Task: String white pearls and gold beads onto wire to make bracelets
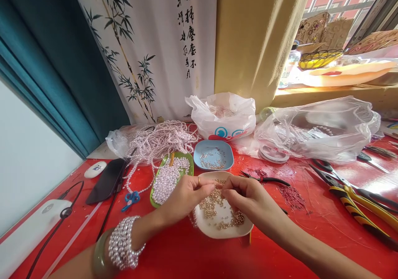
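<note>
My left hand [185,196] and my right hand [245,198] meet over a white dish [241,229] of small gold beads. Both pinch their fingertips together at the same spot, on something too small to make out. A pearl bracelet and a green bangle sit on my left wrist. To the left of the dish lies a green tray [190,163] full of white pearls. A blue dish [228,151] with thin metal pins stands just behind.
Strands of pink pearls [158,140] pile up at the back left beside a black phone [105,180]. Plastic bags [224,115] stand at the back. Black pliers [267,180] and yellow-handled tools [357,204] lie to the right on the red table [311,229].
</note>
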Available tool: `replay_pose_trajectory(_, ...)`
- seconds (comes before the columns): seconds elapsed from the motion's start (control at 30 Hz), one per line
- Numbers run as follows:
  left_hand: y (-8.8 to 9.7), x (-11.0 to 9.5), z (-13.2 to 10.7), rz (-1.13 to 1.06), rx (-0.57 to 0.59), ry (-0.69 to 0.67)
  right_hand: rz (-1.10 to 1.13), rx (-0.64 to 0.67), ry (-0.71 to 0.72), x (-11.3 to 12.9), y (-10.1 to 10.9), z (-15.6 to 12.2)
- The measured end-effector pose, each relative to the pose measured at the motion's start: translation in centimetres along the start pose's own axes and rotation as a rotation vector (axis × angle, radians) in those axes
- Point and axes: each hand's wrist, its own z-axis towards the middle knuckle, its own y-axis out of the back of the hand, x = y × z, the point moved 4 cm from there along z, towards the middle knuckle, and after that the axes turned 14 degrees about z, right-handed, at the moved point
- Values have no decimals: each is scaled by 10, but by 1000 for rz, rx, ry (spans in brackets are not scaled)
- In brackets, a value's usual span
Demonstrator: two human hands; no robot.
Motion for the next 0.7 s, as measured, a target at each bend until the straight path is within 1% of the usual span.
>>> replay_pose_trajectory(0.1,0,0,0,1,-5,9,14,-6,-6,0,1,0)
replay_pose_trajectory(0.27,1,1,-1,25,-21,30,64,11,-77,-5,0,-1)
replay_pose_trajectory(0.47,1,-1,-1,68,-31,27,90,32,-123,-6,-2,-1)
replay_pose_trajectory(0.7,0,-4,-1,46,0,0,39,13,-52,-7,0,0)
